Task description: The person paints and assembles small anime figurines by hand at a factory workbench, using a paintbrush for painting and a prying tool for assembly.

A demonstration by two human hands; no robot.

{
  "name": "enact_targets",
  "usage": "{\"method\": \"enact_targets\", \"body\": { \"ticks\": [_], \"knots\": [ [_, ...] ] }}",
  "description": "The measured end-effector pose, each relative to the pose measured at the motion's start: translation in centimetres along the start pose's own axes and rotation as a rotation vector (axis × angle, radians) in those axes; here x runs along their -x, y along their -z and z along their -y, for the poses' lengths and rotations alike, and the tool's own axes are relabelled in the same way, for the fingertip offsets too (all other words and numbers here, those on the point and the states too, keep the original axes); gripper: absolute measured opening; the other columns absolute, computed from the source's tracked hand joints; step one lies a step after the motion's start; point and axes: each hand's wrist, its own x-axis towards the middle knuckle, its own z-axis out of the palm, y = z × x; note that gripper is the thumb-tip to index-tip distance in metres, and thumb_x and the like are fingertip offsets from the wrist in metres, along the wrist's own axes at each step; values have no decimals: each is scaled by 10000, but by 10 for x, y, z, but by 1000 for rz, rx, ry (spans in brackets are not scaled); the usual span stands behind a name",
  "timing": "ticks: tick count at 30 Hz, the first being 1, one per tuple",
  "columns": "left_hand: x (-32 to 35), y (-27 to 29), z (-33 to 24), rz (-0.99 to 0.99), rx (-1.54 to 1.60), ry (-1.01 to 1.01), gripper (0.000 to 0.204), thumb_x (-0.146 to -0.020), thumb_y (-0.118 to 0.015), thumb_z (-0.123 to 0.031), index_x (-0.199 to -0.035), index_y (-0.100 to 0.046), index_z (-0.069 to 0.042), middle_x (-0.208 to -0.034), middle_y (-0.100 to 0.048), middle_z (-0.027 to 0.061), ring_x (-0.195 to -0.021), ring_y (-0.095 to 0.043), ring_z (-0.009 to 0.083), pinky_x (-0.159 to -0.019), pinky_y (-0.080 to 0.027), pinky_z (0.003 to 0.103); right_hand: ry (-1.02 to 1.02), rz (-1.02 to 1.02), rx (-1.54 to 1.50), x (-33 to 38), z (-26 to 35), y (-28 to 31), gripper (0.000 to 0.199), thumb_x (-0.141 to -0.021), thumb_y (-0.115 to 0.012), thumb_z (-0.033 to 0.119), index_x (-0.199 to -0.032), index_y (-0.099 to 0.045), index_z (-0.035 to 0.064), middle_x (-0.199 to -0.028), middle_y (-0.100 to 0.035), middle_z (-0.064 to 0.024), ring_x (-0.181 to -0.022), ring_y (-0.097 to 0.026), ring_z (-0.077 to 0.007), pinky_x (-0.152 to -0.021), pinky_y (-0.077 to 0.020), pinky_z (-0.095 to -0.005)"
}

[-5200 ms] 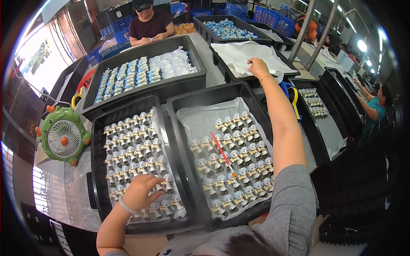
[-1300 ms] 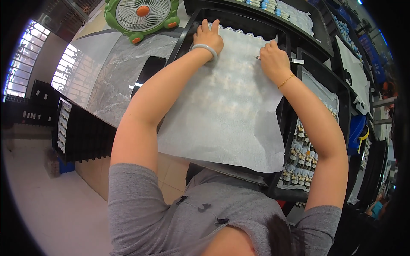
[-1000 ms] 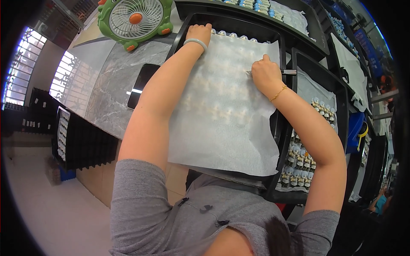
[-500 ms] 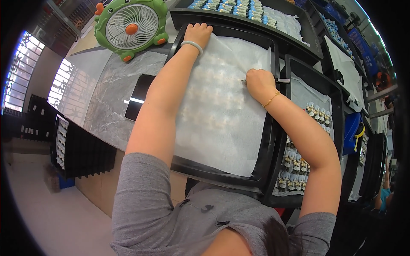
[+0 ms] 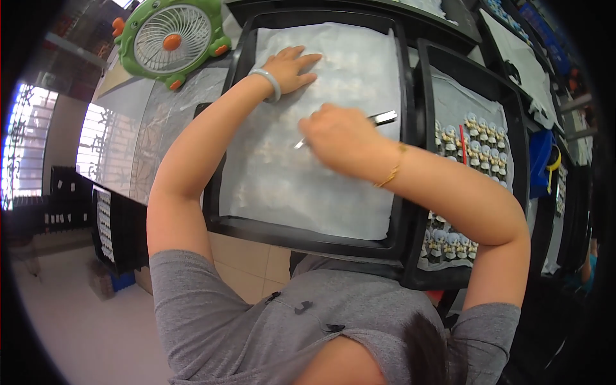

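Observation:
A white paper sheet [image 5: 308, 205] lies nearly flat inside a black tray [image 5: 301, 239] in front of me. Faint pale shapes show in rows through the paper; what they are is hidden. My left hand [image 5: 290, 70] rests on the sheet's upper left part, fingers spread. Lower and to its right, my right hand [image 5: 343, 138] is closed around a slim silver metal tool [image 5: 385, 117]. One end sticks out behind the fist, and a shiny tip shows in front, over the paper. The fingers hide its middle, so its exact kind is unclear.
To the right, another black tray [image 5: 423, 96] holds rows of small painted figurines [image 5: 484, 151] and a red stick [image 5: 462, 144]. A green fan [image 5: 173, 42] stands at the far left. Dark trays line the far edge, and a blue container [image 5: 542, 163] is at right.
My left hand has let go of the sheet's far edge and opened flat on the paper. My right hand has moved left with the silver tool. The sheet's fold has flattened.

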Motion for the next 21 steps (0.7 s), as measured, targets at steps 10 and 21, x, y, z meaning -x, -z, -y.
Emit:
{"method": "enact_targets", "body": {
  "ticks": [10, 21],
  "knots": [
    [-3, 48, -63, -433, 147, -165, 429, -796, -572, -197, -1203, -465, -117, -1200, -463, 161, -1125, -420, 336, -936, -342, 372, 125, -271, -177, 114, 3, 41, 181, -680, -625, 190, -733, -507, 63, -687, -501, -53, -685, -524, -218, -563, -456, -331],
    [-144, 35, -325, -129, 246, -382, 280, -726, -580, -217, -945, -629, -49, -933, -605, 131, -905, -577, 293, -809, -452, 360, -874, 179, 53, 242, -84, 24, 217, -748, -552, 242, -763, -613, 34, -753, -626, -156, -728, -615, -316, -637, -487, -406]
  ]
}}
